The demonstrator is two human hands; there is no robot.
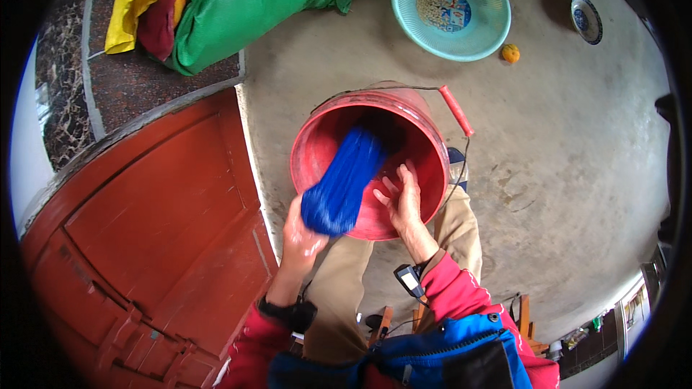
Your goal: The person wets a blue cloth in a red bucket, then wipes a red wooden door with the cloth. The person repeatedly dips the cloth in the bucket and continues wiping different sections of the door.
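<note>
A red plastic bucket (pixel 373 227) with a wire handle and red grip is tilted in front of me, its mouth facing me. My left hand (pixel 303 232) is at the bucket's lower left rim, holding a wet-looking blue cloth (pixel 346 183), slightly blurred, whose far end reaches into the dark inside. My right hand (pixel 403 197) is inside the mouth at the lower right, fingers spread, with nothing between them. The bucket stands just beyond my knees.
Ahead is a turquoise plastic basket (pixel 486 38) with pale kernels or beans, beside an orange fruit (pixel 510 53). A patterned dish (pixel 586 20) lies farther right. A green woven sack (pixel 259 5) is at the upper left. A red wooden door (pixel 162 189) borders my left side.
</note>
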